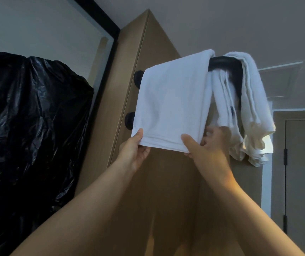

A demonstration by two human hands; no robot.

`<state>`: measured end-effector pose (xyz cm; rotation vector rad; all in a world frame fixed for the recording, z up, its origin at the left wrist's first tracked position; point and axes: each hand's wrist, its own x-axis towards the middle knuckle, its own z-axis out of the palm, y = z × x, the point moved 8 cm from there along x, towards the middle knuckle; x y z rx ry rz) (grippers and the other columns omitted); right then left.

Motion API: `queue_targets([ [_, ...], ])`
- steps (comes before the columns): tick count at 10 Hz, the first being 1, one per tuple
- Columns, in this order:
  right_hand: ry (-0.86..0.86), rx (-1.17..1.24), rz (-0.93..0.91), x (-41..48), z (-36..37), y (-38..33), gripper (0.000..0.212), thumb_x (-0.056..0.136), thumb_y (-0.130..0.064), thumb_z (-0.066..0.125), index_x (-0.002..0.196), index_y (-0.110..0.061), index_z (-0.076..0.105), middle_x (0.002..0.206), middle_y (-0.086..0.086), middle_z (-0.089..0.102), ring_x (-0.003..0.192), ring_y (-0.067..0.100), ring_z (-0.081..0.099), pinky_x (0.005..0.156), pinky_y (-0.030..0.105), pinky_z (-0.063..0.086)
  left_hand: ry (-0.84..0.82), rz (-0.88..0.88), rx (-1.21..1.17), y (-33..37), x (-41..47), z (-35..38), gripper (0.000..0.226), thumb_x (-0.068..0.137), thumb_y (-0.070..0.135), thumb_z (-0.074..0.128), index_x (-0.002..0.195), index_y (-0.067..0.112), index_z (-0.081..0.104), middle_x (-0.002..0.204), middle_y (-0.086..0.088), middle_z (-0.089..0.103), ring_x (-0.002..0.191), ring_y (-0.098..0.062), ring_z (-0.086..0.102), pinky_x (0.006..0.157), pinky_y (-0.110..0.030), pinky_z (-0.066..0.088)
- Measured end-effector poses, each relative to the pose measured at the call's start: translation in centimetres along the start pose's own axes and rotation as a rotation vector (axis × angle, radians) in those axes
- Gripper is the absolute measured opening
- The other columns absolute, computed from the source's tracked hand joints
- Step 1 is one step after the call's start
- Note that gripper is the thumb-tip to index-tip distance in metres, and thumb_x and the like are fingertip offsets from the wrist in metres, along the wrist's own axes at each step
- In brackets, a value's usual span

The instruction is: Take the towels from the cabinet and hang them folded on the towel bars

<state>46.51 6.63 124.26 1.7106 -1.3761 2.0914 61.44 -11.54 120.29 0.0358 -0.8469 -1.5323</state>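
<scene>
White towel [172, 100] pinched by left hand [135, 150], right hand [209, 147].

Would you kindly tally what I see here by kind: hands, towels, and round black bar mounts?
Hands: 2, left hand, right hand
Towels: 2, smooth towel, bunched towel
Round black mounts: 2, upper mount, lower mount
Total: 6

Both bare arms up, left hand [135, 150] and right hand [207, 150] in thumb-front pinches on the towel [172, 100].

A bathroom: white towels [172, 100] drape a black towel bar [220, 60].
</scene>
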Motion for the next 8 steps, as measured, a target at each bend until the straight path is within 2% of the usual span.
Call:
queue_targets([
  [1,-0.023,-0.038,-0.079,-0.5,0.4,-0.4,0.015,0.086,-0.033,0.068,0.091,-0.019,0.063,0.081,-0.002,0.07,0.075,0.015,0.067,0.074,0.035,0.059,-0.006,-0.01,0.055,0.6,0.0,-0.2,0.022,0.09,0.018,0.068,0.106,0.003,0.066,0.1,-0.007,0.075,0.083,-0.018,0.074,0.064,-0.028,0.057],
  [2,0.053,-0.109,-0.219,-1.4,0.5,-1.9,0.024,0.085,-0.031,0.066,0.075,-0.012,0.054,0.065,0.003,0.057,0.055,0.012,0.05,0.05,0.017,0.039,0.018,-0.017,0.107,1.2,-0.2,-0.4,0.015,0.091,0.015,0.066,0.099,0.002,0.066,0.087,-0.006,0.077,0.074,-0.017,0.074,0.061,-0.027,0.057],
  [3,0.054,-0.115,-0.26,-1.8,0.5,-2.4,0.029,0.085,-0.028,0.066,0.073,-0.007,0.05,0.064,0.008,0.05,0.054,0.011,0.041,0.049,0.021,0.034,0.059,-0.008,0.163,1.6,-0.7,-0.4,0.017,0.092,0.016,0.066,0.101,0.002,0.066,0.089,-0.006,0.076,0.073,-0.017,0.073,0.06,-0.027,0.057],
  [4,0.034,-0.123,-0.235,-1.8,0.1,-2.3,0.03,0.086,-0.03,0.066,0.073,-0.008,0.051,0.062,0.006,0.051,0.054,0.011,0.044,0.05,0.023,0.035,0.097,0.026,0.27,2.0,-1.6,-0.4,0.023,0.092,0.022,0.067,0.102,0.002,0.065,0.1,-0.008,0.073,0.081,-0.017,0.07,0.065,-0.026,0.058],
  [5,0.007,-0.201,-0.145,-1.5,-0.8,-1.8,0.023,0.086,-0.037,0.065,0.076,-0.019,0.055,0.061,-0.009,0.053,0.057,0.008,0.052,0.052,0.024,0.037,0.134,0.098,0.449,3.0,-3.2,-0.4,0.029,0.088,0.027,0.071,0.104,0.003,0.064,0.111,-0.011,0.07,0.096,-0.022,0.069,0.077,-0.028,0.057],
  [6,-0.048,-0.263,-0.126,-2.5,-1.8,-1.4,0.013,0.089,-0.038,0.064,0.088,-0.026,0.058,0.08,-0.011,0.062,0.075,0.006,0.06,0.059,0.023,0.042,0.262,0.305,0.932,6.0,-5.7,-0.7,0.046,0.089,0.036,0.069,0.123,0.008,0.059,0.122,-0.007,0.062,0.102,-0.02,0.063,0.087,-0.032,0.052],
  [7,-0.022,-0.283,-0.131,-5.1,-3.7,-1.2,0.022,0.089,-0.034,0.067,0.109,-0.027,0.061,0.1,-0.01,0.063,0.09,0.004,0.06,0.079,0.026,0.051,0.22,0.61,1.323,8.5,-9.8,1.2,0.024,0.09,0.033,0.064,0.112,0.024,0.061,0.118,0.004,0.057,0.091,-0.003,0.056,0.072,-0.02,0.044],
  [8,0.077,-0.148,-0.268,-8.1,-8.0,-3.6,0.019,0.088,-0.027,0.07,0.107,-0.025,0.068,0.091,-0.012,0.069,0.086,0.003,0.065,0.076,0.019,0.054,0.031,0.854,1.443,9.4,-13.9,2.5,0.019,0.088,0.032,0.065,0.106,0.029,0.06,0.105,0.015,0.054,0.092,0.001,0.054,0.073,-0.02,0.044],
])
